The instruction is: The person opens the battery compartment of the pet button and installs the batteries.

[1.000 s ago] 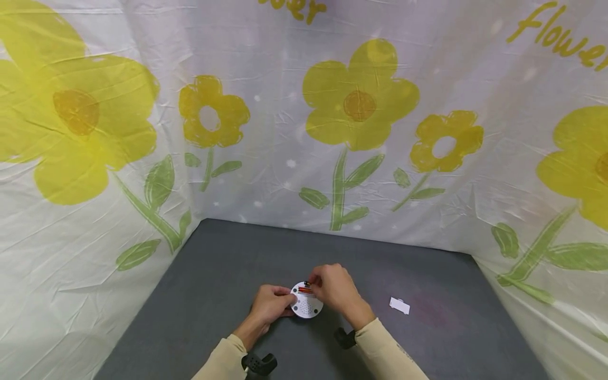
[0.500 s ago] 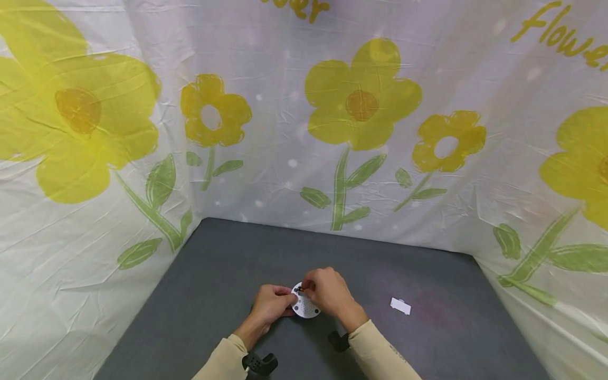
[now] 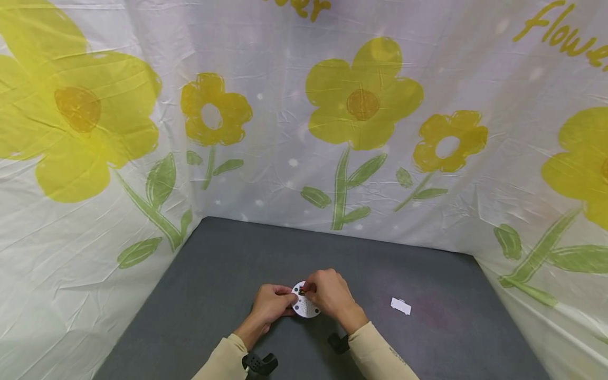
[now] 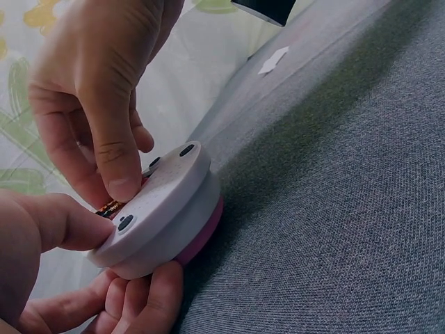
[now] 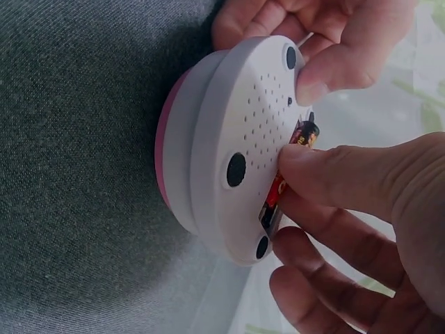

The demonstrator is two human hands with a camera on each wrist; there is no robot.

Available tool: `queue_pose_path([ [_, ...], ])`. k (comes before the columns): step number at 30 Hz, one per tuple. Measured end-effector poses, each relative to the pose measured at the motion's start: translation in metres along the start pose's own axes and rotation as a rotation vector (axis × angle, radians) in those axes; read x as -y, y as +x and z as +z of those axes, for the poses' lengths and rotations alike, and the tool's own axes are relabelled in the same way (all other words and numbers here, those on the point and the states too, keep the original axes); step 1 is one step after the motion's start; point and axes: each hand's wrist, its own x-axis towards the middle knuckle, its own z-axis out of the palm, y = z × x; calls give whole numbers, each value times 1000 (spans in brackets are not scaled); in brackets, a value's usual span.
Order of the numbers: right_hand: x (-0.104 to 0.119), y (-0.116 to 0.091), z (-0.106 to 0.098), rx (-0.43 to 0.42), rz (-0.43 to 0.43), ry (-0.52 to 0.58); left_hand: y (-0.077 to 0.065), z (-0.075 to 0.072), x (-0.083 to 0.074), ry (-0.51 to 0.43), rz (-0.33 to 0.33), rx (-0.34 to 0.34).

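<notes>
A round white device (image 3: 307,311) with a pink far rim lies face down, its underside of small holes and dark round feet turned up. My left hand (image 3: 273,304) grips its left edge, thumb on top and fingers beneath. Over the open battery slot, my right hand (image 3: 331,293) pinches a battery (image 5: 304,132) between thumb and fingers. That battery is red, black and gold, and one end sticks up out of the slot. In the right wrist view more red and black shows lower in the slot; my thumb hides whether it is a second battery.
A small white battery cover (image 3: 401,306) lies on the dark grey tabletop (image 3: 247,253) to the right of the hands. A flower-printed white curtain (image 3: 266,174) stands behind and along the sides of the table. Black straps (image 3: 260,364) sit at both wrists.
My right hand has moved slightly left over the slot and now covers more of it. The red battery seen lying there a second ago is mostly hidden. The left hand has held still.
</notes>
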Motion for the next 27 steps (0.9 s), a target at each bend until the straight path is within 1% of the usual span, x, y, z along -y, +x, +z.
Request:
queue_pose_path([
  [7,-3,0,-1,16,-10,3,0,0,0,-14,6,4],
  [11,-6,-2,-3,12,-17,27,0,0,0,-15,5,2],
  [15,-11,-5,-6,-4,-9,42,0,0,1,-18,-1,2],
  [18,-16,-8,-9,-32,-2,42,1,0,1,-22,-4,5],
  [22,-21,-10,-12,-51,42,50,1,0,1,-27,-6,6],
  [24,-22,-10,-13,-36,87,61,1,0,1,-29,-5,7],
  [27,-23,-10,-14,11,163,88,1,0,1,-30,-4,13],
])
